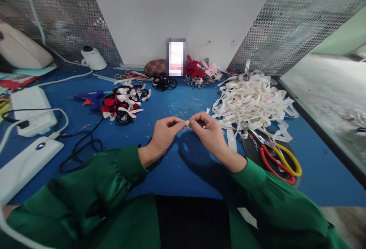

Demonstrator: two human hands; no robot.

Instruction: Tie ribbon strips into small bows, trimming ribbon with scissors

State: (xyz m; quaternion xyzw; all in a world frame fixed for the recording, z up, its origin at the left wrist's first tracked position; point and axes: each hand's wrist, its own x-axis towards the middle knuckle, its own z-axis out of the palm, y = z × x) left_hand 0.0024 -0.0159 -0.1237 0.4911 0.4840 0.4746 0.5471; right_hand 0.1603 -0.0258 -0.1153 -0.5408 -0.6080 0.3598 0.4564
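Observation:
Above the middle of the blue table, my left hand (165,134) and my right hand (208,131) meet fingertip to fingertip. Both pinch a small piece of white ribbon (187,123), most of it hidden by the fingers. To the right of my right hand lies a large heap of loose white ribbons (248,100) with print on them. Scissors (278,157) with red and yellow handles rest on a dark round pad (248,148) near my right forearm. On the left are hair ties with red, white and black bows (122,102).
A blue glue gun (88,98) with a black cord lies at the left. White power boxes (32,108) and cables fill the left edge. At the back stand a blurred phone (176,56), a checked pouch (155,67), black hair ties (163,82) and red and pink bows (201,70).

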